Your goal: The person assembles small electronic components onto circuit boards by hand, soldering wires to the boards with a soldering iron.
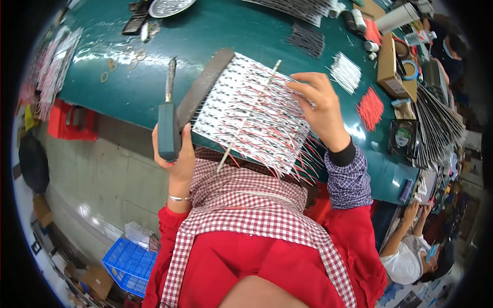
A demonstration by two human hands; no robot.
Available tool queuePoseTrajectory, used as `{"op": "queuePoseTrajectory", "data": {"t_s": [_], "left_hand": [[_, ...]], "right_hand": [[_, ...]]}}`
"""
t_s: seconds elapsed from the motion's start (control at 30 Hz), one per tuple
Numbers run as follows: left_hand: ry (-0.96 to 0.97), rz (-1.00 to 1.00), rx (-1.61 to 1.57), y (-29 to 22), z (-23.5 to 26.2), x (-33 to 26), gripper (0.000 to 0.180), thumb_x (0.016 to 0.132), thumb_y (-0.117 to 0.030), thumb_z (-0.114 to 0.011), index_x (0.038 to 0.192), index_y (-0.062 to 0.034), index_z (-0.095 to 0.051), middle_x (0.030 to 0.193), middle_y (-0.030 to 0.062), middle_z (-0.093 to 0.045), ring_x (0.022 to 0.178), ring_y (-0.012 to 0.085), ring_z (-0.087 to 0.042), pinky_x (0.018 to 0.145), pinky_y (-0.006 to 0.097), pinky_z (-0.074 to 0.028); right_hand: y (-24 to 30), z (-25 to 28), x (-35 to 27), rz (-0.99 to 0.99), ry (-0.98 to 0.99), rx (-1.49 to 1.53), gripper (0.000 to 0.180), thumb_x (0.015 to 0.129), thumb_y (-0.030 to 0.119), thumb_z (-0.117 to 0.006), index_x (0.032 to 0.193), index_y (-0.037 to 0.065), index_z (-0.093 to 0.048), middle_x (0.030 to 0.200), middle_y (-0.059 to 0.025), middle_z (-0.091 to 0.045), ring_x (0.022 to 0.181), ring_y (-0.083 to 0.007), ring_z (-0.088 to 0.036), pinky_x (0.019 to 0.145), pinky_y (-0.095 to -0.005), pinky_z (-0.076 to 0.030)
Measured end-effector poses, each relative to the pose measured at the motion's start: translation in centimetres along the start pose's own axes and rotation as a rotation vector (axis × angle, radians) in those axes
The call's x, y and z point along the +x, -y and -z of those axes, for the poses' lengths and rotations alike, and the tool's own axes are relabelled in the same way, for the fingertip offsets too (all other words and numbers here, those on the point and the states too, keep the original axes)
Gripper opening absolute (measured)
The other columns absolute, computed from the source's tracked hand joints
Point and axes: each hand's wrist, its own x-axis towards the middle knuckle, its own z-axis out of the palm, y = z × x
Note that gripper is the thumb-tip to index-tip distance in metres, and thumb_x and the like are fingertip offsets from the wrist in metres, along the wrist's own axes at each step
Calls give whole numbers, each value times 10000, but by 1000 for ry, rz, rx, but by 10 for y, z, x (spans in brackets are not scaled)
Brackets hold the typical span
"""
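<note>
A white sheet-like panel (213, 115) with rows of small dark parts lies tilted at the table's front edge. Many thin red, black and white wires (272, 120) spread over it, and a thin pale rod (239, 134) crosses them. A dark flat bar (211, 79) runs along the panel's left side. My left hand (177, 172) is closed around a dark green handled tool (168, 131) with a slim metal shaft pointing away from me. Over the panel's upper right part, my right hand (321, 102) has its fingers stretched and apart, the tips at the wires.
Bundles of white wires (345, 73), red wires (371, 109) and dark wires (306, 41) lie on the green table (118, 90). A cardboard box (391, 69) with tape rolls and a small fan (403, 137) stand at the right. Two other people sit along the right side.
</note>
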Motion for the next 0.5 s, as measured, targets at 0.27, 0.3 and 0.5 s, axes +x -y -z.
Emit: {"op": "queuePoseTrajectory", "data": {"t_s": [0.27, 0.3, 0.5], "left_hand": [[-179, -81, 159, 19, 13, 5, 337, 754, -15, -786, 1040, 50, -621, 1066, 134, -629, 891, 243, -640, 790, 316, -512], [-192, -83, 198, 23, 17, 8, 340, 754, -16, -787, 1042, 49, -619, 1045, 127, -632, 875, 235, -637, 779, 319, -511], [-238, -4, 194, 35, 25, 20, 334, 770, -36, -785, 1047, 44, -617, 945, 106, -632, 782, 227, -618, 714, 344, -510]], "right_hand": [[6, -35, 23, 228, 248, -105, 209, 781, 46, -580, 969, 77, -666, 1027, -34, -628, 1026, -222, -560, 862, -338, -440], [8, -33, 25, 244, 271, -175, 200, 780, 51, -574, 963, 78, -649, 992, -30, -615, 1012, -213, -556, 865, -335, -428], [4, -23, 29, 395, 330, -251, 208, 792, 52, -541, 987, 99, -598, 894, -57, -550, 955, -217, -539, 863, -335, -412]]}}
